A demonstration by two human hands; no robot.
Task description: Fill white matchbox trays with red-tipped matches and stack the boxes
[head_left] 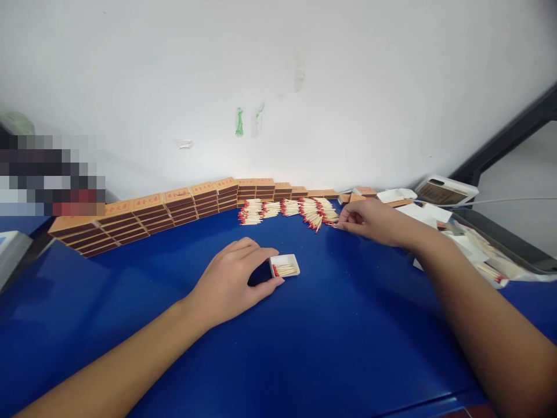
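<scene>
My left hand (237, 276) grips a small white matchbox tray (296, 259) at its left end, thumb on the near side and fingers on the far side. Inside the tray lie several red-tipped matches (285, 270), all lengthwise. At the right end of a row of loose match heaps (311, 210), my right hand (365, 217) is closed in a pinch. Its fingertips meet the ends of matches (331, 224) there; how many are between them I cannot tell.
Stacked orange matchboxes (180, 203) line the wall from the left to behind the heaps. White trays and paper pieces (424, 216), a white phone-like case (448, 188), a cable and a dark flat device (505, 238) crowd the right. The tabletop (304, 348) is blue.
</scene>
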